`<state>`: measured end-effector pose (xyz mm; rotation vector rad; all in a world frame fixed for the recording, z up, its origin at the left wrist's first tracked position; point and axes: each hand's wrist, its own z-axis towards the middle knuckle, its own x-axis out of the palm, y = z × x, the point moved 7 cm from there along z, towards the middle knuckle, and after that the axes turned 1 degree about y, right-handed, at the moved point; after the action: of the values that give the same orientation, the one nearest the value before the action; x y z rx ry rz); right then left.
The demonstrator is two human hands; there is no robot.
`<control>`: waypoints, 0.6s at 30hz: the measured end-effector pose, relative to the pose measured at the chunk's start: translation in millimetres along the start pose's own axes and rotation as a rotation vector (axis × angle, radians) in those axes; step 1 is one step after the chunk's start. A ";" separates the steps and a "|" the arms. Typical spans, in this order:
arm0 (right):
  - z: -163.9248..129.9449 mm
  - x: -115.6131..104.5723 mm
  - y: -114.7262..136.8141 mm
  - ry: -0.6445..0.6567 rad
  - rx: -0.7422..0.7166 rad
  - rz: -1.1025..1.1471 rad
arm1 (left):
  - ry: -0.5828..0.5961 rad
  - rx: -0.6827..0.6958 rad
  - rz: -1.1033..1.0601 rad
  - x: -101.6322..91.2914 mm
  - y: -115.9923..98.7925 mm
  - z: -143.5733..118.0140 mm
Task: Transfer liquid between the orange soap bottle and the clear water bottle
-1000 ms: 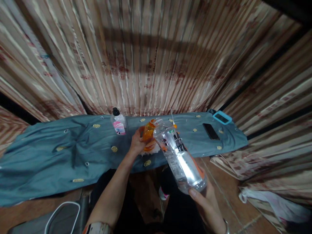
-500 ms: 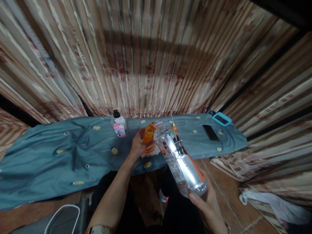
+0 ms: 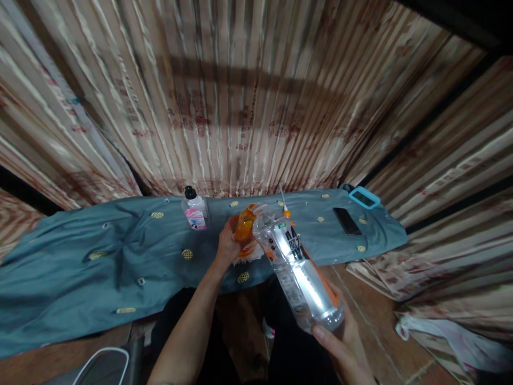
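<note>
My left hand [image 3: 230, 241] is closed around a small orange see-through bottle [image 3: 244, 223] just above the cloth. My right hand [image 3: 340, 342] grips the base of a large clear plastic bottle [image 3: 298, 267] with a silver and orange label. The large bottle is tilted, its neck pointing away and to the left, close to the orange bottle's mouth. Whether the two mouths touch I cannot tell. Under the orange bottle lies a whitish, orange-stained tissue-like piece [image 3: 249, 255]. Behind the large bottle is an orange pump top with a thin tube [image 3: 286, 209].
A clear bottle with a black cap and pink label [image 3: 196, 212] stands to the left on the teal patterned cloth [image 3: 160, 251]. A black phone [image 3: 347, 221] and a blue-framed device [image 3: 364, 198] lie at the right. Striped curtains [image 3: 240, 96] hang behind.
The large bottle's base has shifted slightly down and right in view. Both hands keep their hold, and the bottles stay mouth to mouth or nearly so.
</note>
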<state>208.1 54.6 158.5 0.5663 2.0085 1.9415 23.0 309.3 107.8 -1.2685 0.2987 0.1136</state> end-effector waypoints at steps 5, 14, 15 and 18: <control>0.9 2.6 -0.2 0.030 0.021 0.027 | 0.022 -0.017 -0.011 2.9 2.9 0.4; 1.5 -6.1 -8.1 0.016 0.030 -0.012 | 0.015 0.001 0.005 0.2 2.6 1.1; 1.6 -7.6 -10.2 0.026 0.035 -0.014 | 0.014 0.004 0.005 0.1 2.6 1.4; 1.5 -9.1 -14.8 0.059 0.058 -0.019 | 0.020 -0.006 0.011 0.4 4.6 1.9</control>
<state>215.6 51.4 143.2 0.5079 2.1046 1.9155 22.6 312.5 103.9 -1.2744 0.3234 0.1111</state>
